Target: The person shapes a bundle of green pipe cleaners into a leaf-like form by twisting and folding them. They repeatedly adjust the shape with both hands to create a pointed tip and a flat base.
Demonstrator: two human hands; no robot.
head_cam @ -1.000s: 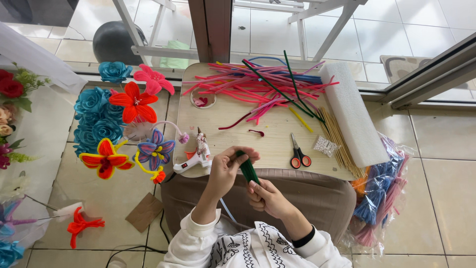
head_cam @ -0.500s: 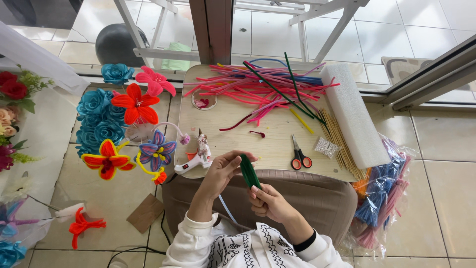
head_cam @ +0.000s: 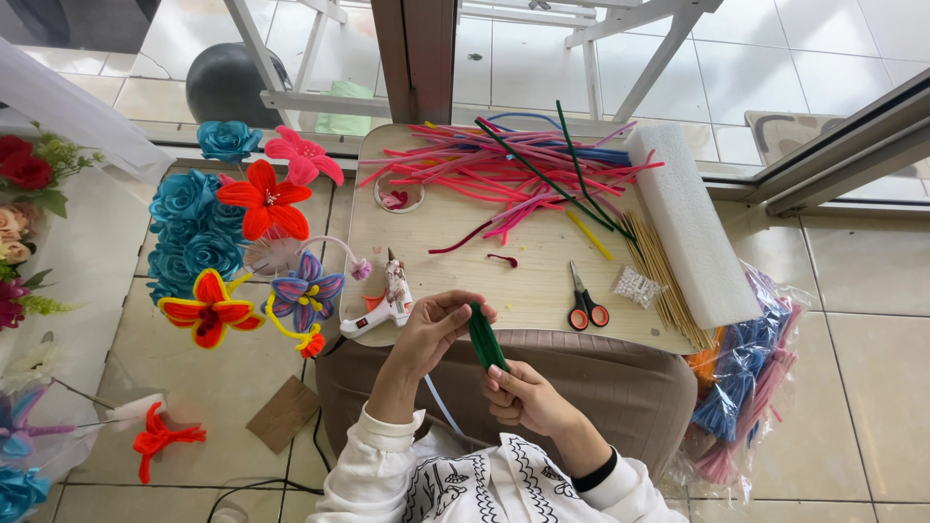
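Gripping a green pipe cleaner [head_cam: 485,338] — both hands, left [head_cam: 434,329] above, right [head_cam: 523,395] below.

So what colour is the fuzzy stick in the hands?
Dark green pipe cleaner, seen from the head camera.

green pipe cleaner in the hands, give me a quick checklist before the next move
1. Green pipe cleaner piece gripped by both hands: ok; left hand at its top, right hand at its lower end.
2. Glue gun apart from the hands: ok; on the board beside the left hand.
3. Scissors closed, on the board: ok.
4. Glue gun hot: cannot tell.
5. Spare green stems present: ok; lying on the pile.
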